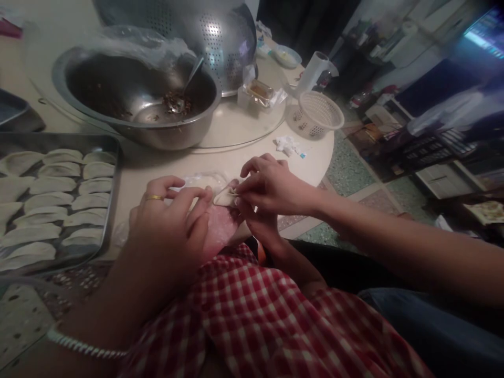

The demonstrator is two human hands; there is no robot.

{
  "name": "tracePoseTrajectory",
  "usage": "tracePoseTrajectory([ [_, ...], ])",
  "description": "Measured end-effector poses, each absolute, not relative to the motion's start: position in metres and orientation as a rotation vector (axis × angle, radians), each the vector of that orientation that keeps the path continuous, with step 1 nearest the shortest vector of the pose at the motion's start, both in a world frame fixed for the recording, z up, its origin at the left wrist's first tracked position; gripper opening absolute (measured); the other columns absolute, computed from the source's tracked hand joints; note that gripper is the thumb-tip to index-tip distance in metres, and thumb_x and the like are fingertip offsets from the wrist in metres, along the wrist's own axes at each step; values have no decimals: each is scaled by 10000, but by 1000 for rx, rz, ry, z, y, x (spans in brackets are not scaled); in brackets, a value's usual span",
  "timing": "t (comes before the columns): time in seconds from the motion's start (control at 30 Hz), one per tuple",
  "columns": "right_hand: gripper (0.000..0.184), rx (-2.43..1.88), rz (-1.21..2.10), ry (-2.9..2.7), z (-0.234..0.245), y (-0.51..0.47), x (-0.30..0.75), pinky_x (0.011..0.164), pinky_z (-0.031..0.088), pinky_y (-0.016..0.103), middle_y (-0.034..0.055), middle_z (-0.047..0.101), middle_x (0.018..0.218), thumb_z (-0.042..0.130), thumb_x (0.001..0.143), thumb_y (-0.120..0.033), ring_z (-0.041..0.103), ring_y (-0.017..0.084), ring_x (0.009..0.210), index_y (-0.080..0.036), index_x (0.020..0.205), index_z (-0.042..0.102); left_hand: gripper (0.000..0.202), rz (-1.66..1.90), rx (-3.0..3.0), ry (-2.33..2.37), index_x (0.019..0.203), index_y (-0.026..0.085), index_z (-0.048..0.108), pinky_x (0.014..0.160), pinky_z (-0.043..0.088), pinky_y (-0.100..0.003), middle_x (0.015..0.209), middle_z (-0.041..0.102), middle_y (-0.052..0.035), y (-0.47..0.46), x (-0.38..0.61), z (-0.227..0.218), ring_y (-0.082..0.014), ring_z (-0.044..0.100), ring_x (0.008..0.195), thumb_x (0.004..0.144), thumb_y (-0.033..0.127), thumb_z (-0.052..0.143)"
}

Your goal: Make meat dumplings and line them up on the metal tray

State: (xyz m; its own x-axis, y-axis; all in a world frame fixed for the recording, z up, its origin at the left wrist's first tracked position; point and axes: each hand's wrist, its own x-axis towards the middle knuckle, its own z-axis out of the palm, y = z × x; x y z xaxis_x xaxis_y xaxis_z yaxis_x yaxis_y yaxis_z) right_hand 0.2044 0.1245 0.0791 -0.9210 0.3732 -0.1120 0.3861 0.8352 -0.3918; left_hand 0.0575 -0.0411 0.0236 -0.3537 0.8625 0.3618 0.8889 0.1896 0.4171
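My left hand (169,226), with a gold ring and a silver bracelet at the wrist, is closed with thumb and forefinger pinched on a small pale dumpling (225,198) at the table's near edge. My right hand (271,184) pinches the same dumpling from the right, fingers curled together on its seam. Just behind the dumpling lies a pale stack of wrappers in clear plastic (202,181). Under my right hand a third forearm (287,257) rises from a red checked garment (255,315) in front of me; its hand is mostly hidden.
A metal tray (112,210) at the left holds several folded dumplings (55,202). Behind it are a large steel bowl (137,94) with dark filling and a spoon, a colander (212,37), a white plastic basket (317,113) and a small clear box (260,92).
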Motion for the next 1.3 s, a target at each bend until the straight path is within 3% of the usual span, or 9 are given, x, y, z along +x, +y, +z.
tracePoseTrajectory([
  [0.13, 324, 620, -843, 3034, 76, 128, 214, 998, 358, 466, 82, 643, 1202, 606, 838, -195, 534, 257, 1133, -240, 1133, 734, 272, -911, -1814, -2337, 1084, 216, 635, 866, 513, -530, 1097, 580, -119, -41, 59, 27, -346, 601, 1078, 847, 277, 515],
  [0.27, 439, 993, -1321, 2934, 74, 131, 226, 1012, 442, 456, 113, 632, 1274, 664, 823, -297, 576, 257, 1163, -188, 1248, 651, 291, -949, -1786, -2330, 1126, 202, 593, 910, 512, -509, 1120, 575, -113, -40, 60, 29, -321, 596, 1086, 858, 284, 517],
  [0.37, 541, 1272, -1635, 2578, 72, 131, 235, 1003, 486, 482, 141, 609, 1328, 670, 819, -331, 595, 280, 1178, -185, 1328, 560, 321, -930, -1745, -2396, 1147, 182, 566, 821, 549, -477, 1149, 568, -148, -39, 61, 28, -293, 631, 991, 853, 309, 535],
  [0.5, 602, 1305, -1784, 2361, 69, 127, 245, 1043, 476, 524, 139, 601, 1344, 681, 809, -326, 586, 300, 1224, -220, 1366, 479, 333, -928, -1759, -2453, 1140, 158, 557, 737, 565, -449, 1154, 585, -173, -37, 63, 27, -287, 649, 932, 844, 309, 531],
  [0.7, 637, 1306, -1756, 2356, 74, 120, 250, 1048, 482, 527, 143, 534, 1402, 708, 799, -380, 559, 297, 1262, -234, 1360, 444, 369, -983, -1767, -2629, 1153, 153, 565, 909, 537, -506, 1209, 593, -192, -36, 66, 29, -360, 578, 1152, 821, 312, 533],
  [0.93, 592, 1218, -1749, 2402, 78, 112, 249, 974, 532, 515, 119, 497, 1436, 707, 814, -374, 597, 287, 1195, -280, 1339, 451, 407, -1013, -1662, -2754, 1186, 173, 542, 888, 547, -523, 1217, 596, -174, -35, 69, 28, -326, 640, 1020, 823, 357, 552],
  [1.1, 460, 1075, -1743, 2603, 70, 111, 248, 1016, 505, 465, 77, 544, 1392, 690, 835, -341, 602, 246, 1190, -280, 1257, 517, 417, -1030, -1644, -2692, 1167, 182, 561, 871, 550, -526, 1197, 585, -188, -36, 66, 27, -350, 619, 1058, 792, 363, 558],
  [1.2, 376, 987, -1623, 2789, 69, 110, 247, 1044, 472, 450, 65, 602, 1295, 669, 851, -332, 595, 226, 1185, -261, 1204, 559, 385, -1037, -1668, -2632, 1128, 207, 573, 884, 545, -544, 1157, 588, -181, -37, 64, 29, -374, 575, 1143, 776, 361, 561],
  [1.3, 417, 907, -1246, 3024, 76, 105, 238, 1040, 440, 492, 96, 612, 1232, 706, 802, -383, 566, 264, 1194, -219, 1169, 596, 332, -988, -1755, -2565, 1095, 252, 573, 903, 517, -601, 1126, 593, -151, -38, 62, 29, -402, 528, 1198, 787, 375, 543],
])
